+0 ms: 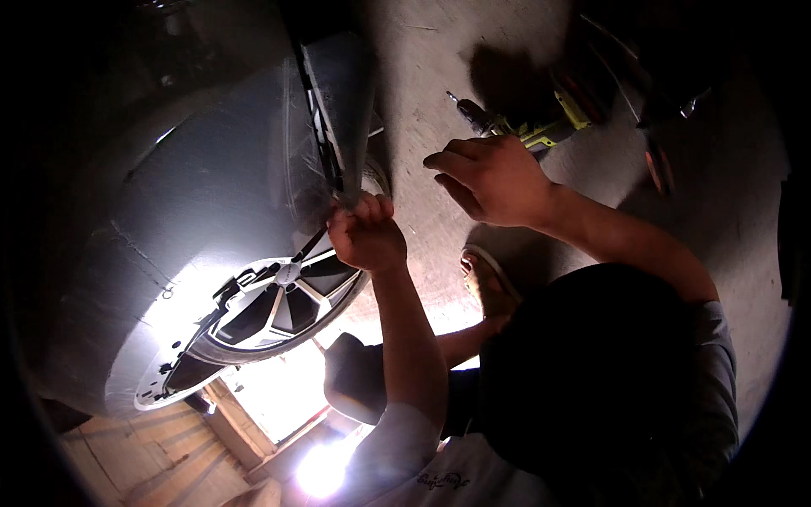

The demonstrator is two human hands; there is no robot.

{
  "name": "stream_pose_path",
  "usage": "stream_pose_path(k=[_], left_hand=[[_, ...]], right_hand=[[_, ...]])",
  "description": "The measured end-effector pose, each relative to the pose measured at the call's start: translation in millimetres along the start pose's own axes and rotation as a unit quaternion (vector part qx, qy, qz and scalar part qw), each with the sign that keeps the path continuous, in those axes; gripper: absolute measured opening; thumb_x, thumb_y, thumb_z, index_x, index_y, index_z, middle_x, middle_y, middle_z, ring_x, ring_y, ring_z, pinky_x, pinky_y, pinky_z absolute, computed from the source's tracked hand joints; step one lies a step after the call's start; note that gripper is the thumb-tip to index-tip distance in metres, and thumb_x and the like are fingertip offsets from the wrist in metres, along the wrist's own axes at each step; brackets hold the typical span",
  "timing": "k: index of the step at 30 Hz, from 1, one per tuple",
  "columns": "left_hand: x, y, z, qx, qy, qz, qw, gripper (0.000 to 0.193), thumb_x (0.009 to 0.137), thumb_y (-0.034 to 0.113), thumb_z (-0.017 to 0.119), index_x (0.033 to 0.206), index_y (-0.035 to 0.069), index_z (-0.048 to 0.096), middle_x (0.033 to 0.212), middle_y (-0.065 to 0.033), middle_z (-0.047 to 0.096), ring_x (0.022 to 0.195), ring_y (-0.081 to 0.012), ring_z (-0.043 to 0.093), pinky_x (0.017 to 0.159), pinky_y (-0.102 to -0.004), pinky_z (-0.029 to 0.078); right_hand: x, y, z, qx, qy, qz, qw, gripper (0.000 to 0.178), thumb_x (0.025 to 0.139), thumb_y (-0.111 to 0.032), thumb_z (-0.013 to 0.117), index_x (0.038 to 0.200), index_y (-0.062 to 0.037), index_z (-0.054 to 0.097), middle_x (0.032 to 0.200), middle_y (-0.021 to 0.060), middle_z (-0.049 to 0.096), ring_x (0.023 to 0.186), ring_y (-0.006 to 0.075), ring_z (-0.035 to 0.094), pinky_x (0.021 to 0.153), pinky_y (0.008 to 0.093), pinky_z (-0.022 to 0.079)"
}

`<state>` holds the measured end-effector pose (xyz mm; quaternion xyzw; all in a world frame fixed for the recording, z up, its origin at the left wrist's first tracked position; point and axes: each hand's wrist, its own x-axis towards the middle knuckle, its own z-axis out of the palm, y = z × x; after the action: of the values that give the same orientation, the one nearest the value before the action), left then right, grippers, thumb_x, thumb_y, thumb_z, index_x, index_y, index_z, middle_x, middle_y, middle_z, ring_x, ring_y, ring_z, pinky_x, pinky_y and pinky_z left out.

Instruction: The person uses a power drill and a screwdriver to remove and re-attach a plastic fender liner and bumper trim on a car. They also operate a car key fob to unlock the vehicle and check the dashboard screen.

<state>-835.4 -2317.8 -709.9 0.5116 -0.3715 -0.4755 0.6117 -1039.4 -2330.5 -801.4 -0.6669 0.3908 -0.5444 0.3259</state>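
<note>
My left hand (367, 232) is closed around the lower tip of a dark panel edge (348, 160), beside a wheel. A large grey car body panel (211, 160) with scuffs spreads to its left. Just below the hand is the alloy wheel (289, 274), its dark and silver spokes lit brightly. My right hand (498, 179) hovers to the right with nothing visible in it, fingers loosely bent and apart from the thumb. Close beyond it, a green and black cordless drill (549, 131) lies on the floor, its bit pointing left.
A red-handled tool (658, 169) rests on the floor at the right. A sandalled foot (488, 287) stands below my right hand. Bright light (323, 469) glares at the lower left near wooden boards (144, 452). Deep shadow covers the upper right.
</note>
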Motion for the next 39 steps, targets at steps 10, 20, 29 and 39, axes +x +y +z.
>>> stream_pose_path(k=[10,20,29,39], left_hand=[[4.5,2.3,-1.2,0.296,0.06,0.121,0.945,0.013,0.088,-0.006,0.068,0.101,-0.004,0.067,0.076,-0.0054,0.066,0.054,-0.0087,0.052,0.05,-0.0238,0.041],[-2.2,-10.1,8.4,0.192,0.126,0.092,0.969,0.005,0.097,0.005,0.062,0.101,0.005,0.06,0.068,0.0019,0.049,0.054,-0.0077,0.043,0.051,-0.0276,0.042],[-21.4,30.2,32.2,0.22,0.161,0.029,0.962,0.032,0.098,0.025,0.067,0.076,0.012,0.048,0.058,0.0042,0.039,0.05,-0.0081,0.032,0.05,-0.0271,0.029],[-5.6,51.3,43.2,0.511,0.271,0.136,0.804,0.051,0.098,0.032,0.067,0.059,0.008,0.045,0.051,0.0044,0.036,0.042,-0.0071,0.029,0.04,-0.0271,0.018]], right_hand=[[-18.4,1.7,-7.9,0.004,-0.001,0.036,0.999,0.015,0.087,-0.013,0.068,0.1,-0.0064,0.067,0.08,0.0068,0.068,0.07,0.0248,0.07,0.058,0.0371,0.054],[-29.2,14.5,-39.5,-0.04,-0.006,0.068,0.997,0.019,0.087,-0.013,0.069,0.105,-0.0072,0.068,0.081,0.0059,0.069,0.069,0.0226,0.07,0.057,0.036,0.055],[12.5,3.5,-28.0,0.053,-0.001,0.1,0.994,0.045,0.086,-0.015,0.073,0.128,-0.0084,0.059,0.098,0.0089,0.074,0.065,0.023,0.07,0.063,0.0364,0.056],[84.3,-10.5,-32.2,0.084,0.146,0.094,0.981,0.086,0.083,-0.051,0.077,0.144,-0.0024,0.039,0.131,0.0225,0.054,0.104,0.0356,0.066,0.078,0.042,0.058]])
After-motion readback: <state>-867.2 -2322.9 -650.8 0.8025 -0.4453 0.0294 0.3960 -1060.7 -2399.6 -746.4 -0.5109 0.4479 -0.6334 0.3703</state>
